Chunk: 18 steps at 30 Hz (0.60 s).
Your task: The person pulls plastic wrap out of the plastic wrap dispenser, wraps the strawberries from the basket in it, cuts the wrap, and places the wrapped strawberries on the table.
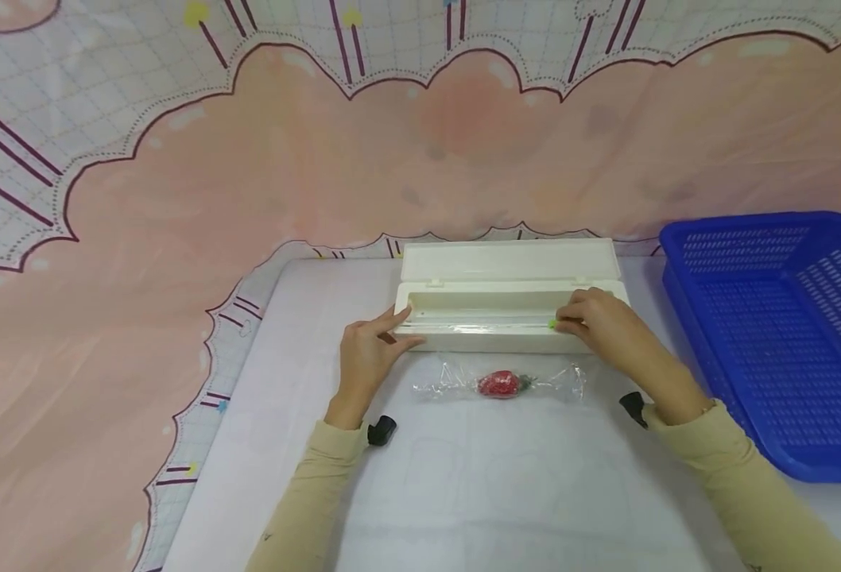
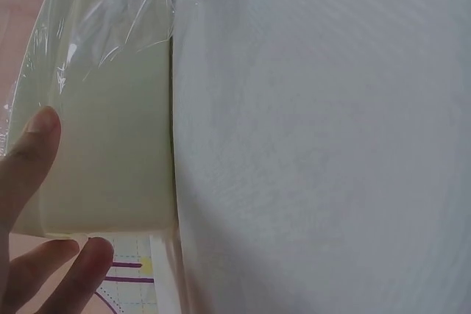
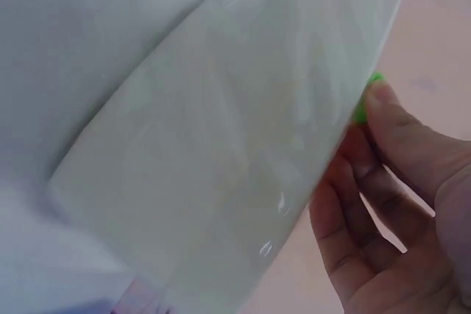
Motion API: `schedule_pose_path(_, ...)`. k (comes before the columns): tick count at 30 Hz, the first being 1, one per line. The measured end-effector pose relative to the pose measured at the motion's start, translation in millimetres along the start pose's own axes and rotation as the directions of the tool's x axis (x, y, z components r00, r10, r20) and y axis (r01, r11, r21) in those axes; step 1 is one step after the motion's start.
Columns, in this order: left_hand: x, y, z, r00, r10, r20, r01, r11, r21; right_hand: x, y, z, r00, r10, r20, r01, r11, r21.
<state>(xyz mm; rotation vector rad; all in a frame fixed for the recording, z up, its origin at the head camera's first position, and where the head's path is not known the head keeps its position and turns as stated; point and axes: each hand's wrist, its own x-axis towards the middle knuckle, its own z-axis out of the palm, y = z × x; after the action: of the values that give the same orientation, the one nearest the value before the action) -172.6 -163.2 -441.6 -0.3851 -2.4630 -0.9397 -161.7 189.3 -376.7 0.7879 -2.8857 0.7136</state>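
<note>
A long white cling film dispenser [image 1: 492, 343] lies on the table with its lid [image 1: 509, 260] raised at the back. Clear film [image 2: 125, 16] hangs over its front. My left hand [image 1: 366, 359] holds the dispenser's left end, thumb against the front face and fingers around the end. At the right part of the front edge, my right hand [image 1: 610, 330] pinches a small bright green slider [image 3: 360, 113] between thumb and fingers. In front of the dispenser lies a red, strawberry-like thing [image 1: 499, 384] with a green end, on a crinkled piece of clear film [image 1: 567, 384].
To the right stands a blue plastic basket [image 1: 807, 334] with slotted walls. A white cloth [image 1: 492, 492] covers the table. Behind and to the left hangs a pink patterned curtain [image 1: 420, 167]. A black wrist camera [image 1: 382, 430] sits at the left cuff, another [image 1: 633, 407] at the right.
</note>
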Motion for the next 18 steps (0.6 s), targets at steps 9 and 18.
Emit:
schedule_pose_path(9, 1.4, -3.1, -0.4, 1.000, 0.007, 0.027, -0.006, 1.000, -0.023, -12.4, 17.8, -5.5, 0.999, -0.014, -0.045, 0.014, 1.000, -0.001)
schedule_pose_path(18, 1.2, -2.5, -3.4, 1.000, -0.001, 0.026, 0.002, 0.999, -0.035, -23.9, 32.2, -20.7, 1.000, -0.007, -0.017, 0.006, 0.998, -0.069)
